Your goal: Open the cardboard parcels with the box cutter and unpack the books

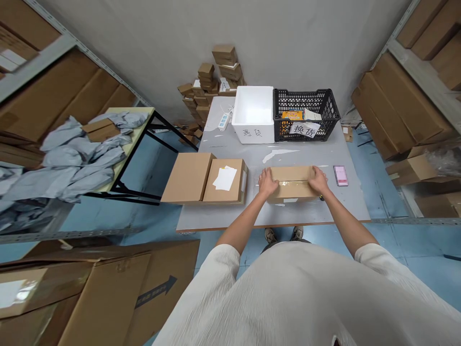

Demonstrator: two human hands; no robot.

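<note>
A taped cardboard box [293, 188] lies on the grey table [223, 216] in front of me. Shiny clear tape runs along the seam on its top. My left hand [267, 183] grips the box's left end, thumb on the top. Around the right end my right hand [318, 180] is closed in the same way. A small dark and yellow object [321, 197] shows beside the right wrist, too small to name. To the left stands an open cardboard box [225, 180] with white papers [225, 178] on it.
Behind are a white bin [253, 134], a black crate [306, 101] with packets and a power strip [224, 121]. A phone [340, 176] lies at the right. Grey parcels [72, 158] cover a side table. Small boxes [207, 86] are stacked by the wall; shelves flank both sides.
</note>
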